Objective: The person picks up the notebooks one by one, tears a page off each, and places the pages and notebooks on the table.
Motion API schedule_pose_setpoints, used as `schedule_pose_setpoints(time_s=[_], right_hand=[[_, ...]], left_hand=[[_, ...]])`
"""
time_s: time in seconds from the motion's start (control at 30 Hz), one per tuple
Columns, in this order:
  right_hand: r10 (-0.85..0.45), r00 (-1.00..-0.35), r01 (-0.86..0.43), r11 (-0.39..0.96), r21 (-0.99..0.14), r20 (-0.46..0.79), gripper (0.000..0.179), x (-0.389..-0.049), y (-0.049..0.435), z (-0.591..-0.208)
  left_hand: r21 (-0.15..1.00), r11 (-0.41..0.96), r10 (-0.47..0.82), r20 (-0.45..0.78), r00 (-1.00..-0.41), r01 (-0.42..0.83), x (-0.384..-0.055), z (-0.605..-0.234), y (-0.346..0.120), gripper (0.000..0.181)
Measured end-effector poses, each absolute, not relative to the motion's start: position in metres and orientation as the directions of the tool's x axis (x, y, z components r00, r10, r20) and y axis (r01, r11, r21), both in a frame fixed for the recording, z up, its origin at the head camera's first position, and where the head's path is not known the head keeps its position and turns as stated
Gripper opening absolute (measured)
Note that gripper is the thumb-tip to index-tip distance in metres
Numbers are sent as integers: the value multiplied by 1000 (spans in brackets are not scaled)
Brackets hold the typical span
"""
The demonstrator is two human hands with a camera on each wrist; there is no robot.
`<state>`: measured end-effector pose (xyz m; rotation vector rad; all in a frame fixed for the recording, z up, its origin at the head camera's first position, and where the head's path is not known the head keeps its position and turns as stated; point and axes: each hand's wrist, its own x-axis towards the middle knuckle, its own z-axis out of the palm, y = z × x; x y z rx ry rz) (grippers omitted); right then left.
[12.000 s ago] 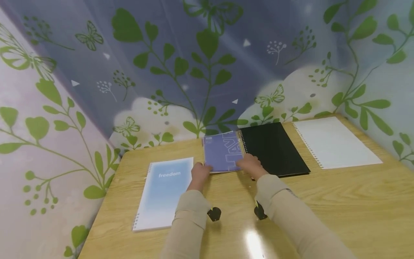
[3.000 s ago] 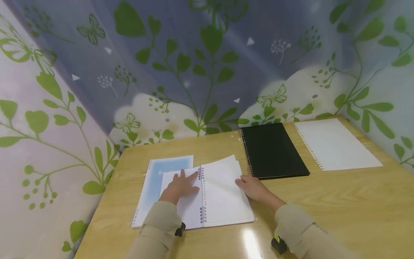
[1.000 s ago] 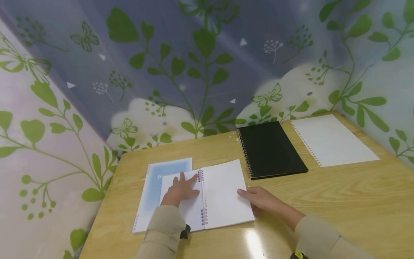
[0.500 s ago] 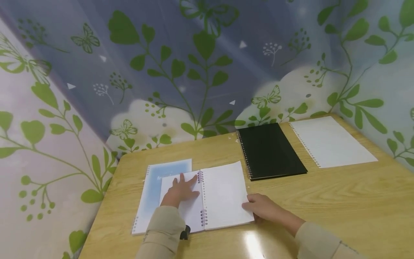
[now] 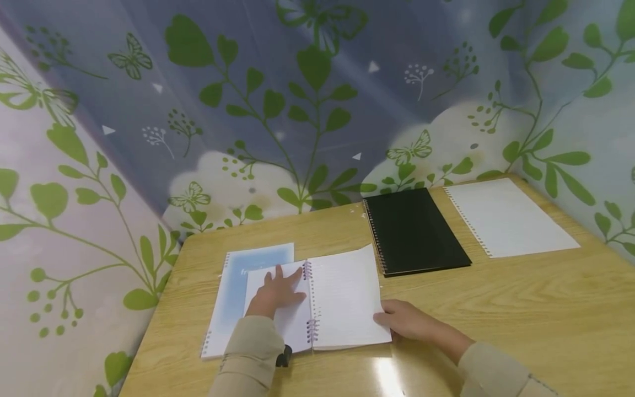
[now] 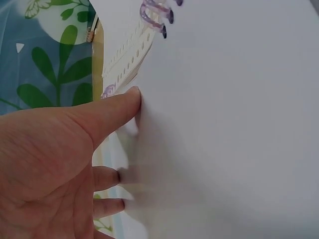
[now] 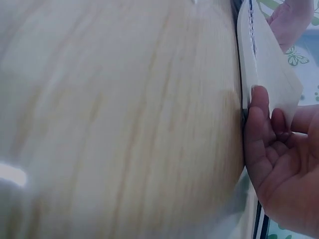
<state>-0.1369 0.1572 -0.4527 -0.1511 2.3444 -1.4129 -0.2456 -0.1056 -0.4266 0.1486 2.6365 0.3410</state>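
Note:
An open spiral notebook with white pages (image 5: 344,298) lies at the middle-left of the table, its left half overlapping a blue-and-white notebook (image 5: 230,286). My left hand (image 5: 278,292) rests on the left page with fingers spread, its thumb beside the purple ring binding (image 5: 312,331). In the left wrist view, its thumb and fingertips press on the paper. My right hand (image 5: 409,320) pinches the outer edge of the faintly lined right page near its lower corner. The right wrist view shows that page (image 7: 279,74) slightly raised between thumb and fingers.
A black spiral notebook (image 5: 416,231) lies behind to the right, with a white punched sheet (image 5: 511,218) beyond it. Small paper scraps (image 5: 357,209) lie near the back edge. Patterned curtains (image 5: 248,110) rise directly behind the wooden table (image 5: 496,309).
The purple notebook from the back has come forward and been opened over the blue-and-white one. My right hand has slid down the right page's edge; that page now lifts slightly. My left hand stays put.

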Motion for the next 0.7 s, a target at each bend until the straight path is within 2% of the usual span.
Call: schedule_pose_setpoints(time_s=[0.43,0.7], right_hand=[[-318,-905,119,448,-886,-282,31,-134,163,-450],[-409,-875,138,304,-943,-260,43,-137,171,-459]], left_hand=[[274,959,185,-436,-881,66,-246,-430,-104,65],[257,964,173,-429,-887,64,-248,-433,-108,66]])
